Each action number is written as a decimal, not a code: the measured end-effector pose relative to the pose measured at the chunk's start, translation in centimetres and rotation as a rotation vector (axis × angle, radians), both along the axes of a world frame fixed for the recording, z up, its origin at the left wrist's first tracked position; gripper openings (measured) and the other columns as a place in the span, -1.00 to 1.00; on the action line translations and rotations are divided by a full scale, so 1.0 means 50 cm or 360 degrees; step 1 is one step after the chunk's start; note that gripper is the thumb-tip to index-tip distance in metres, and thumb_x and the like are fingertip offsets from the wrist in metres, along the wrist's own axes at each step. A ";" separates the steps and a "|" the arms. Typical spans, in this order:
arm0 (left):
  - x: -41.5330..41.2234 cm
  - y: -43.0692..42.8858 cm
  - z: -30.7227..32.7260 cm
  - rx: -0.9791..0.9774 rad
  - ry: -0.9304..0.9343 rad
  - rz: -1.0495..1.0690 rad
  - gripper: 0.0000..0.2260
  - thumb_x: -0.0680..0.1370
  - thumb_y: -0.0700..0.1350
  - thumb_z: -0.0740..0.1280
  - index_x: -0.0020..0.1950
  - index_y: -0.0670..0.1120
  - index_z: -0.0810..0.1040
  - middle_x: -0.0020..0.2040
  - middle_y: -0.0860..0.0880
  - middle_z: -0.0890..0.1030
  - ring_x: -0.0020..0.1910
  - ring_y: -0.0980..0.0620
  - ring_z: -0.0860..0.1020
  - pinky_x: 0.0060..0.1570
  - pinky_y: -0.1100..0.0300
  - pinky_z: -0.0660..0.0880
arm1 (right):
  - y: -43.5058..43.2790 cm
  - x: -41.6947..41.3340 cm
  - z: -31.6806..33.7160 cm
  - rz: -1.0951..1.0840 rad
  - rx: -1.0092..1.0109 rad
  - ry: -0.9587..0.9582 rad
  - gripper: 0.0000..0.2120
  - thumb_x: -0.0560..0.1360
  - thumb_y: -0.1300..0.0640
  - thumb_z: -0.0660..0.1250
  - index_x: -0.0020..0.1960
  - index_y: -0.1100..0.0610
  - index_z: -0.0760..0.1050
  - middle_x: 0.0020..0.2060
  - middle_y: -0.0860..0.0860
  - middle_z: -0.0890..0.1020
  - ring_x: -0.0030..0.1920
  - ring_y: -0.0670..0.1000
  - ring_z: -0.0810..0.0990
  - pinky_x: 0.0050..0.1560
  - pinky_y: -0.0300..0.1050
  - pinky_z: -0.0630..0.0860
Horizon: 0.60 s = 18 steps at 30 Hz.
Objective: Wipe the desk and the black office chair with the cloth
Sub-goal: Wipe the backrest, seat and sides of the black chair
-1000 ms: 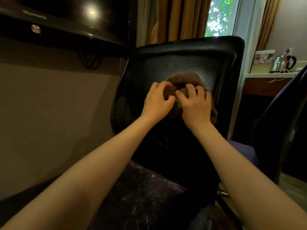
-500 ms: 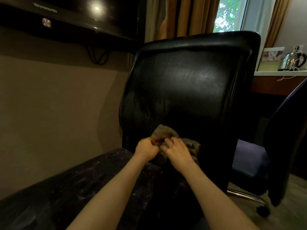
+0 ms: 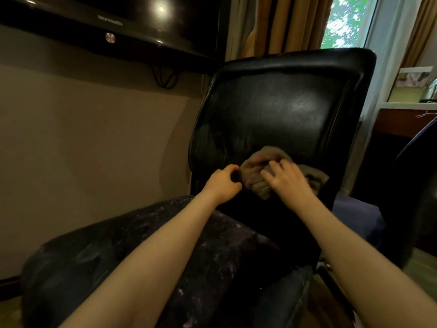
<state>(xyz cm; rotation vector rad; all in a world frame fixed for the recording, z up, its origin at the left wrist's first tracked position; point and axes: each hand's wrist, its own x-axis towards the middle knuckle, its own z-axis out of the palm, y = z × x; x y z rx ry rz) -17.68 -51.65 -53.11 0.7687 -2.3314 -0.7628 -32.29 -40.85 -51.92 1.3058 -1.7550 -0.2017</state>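
Chair back (image 3: 279,110) glossy black leather, perhaps faux; cloth (image 3: 257,176) soft, matt, wrinkled

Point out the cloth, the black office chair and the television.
cloth (image 3: 256,182): head view, bunched folds at its left end.
black office chair (image 3: 283,110): head view, glossy backrest.
television (image 3: 132,29): head view, lower bezel beside the logo.

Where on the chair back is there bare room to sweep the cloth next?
Free: the chair back above the cloth, up to its top edge. Crowded: low centre, where left hand and right hand meet at the cloth.
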 end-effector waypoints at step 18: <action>0.105 0.045 0.041 -0.0124 -0.0110 0.0161 -0.56 0.55 -0.12 0.30 0.41 -0.07 0.30 0.26 -0.15 0.43 0.19 -0.12 0.46 0.14 0.08 0.44 | 0.027 0.013 0.081 -0.0376 0.0225 -0.0620 -0.64 0.61 0.12 0.10 0.39 0.05 0.35 0.30 0.16 0.40 0.34 0.25 0.29 0.32 0.11 0.26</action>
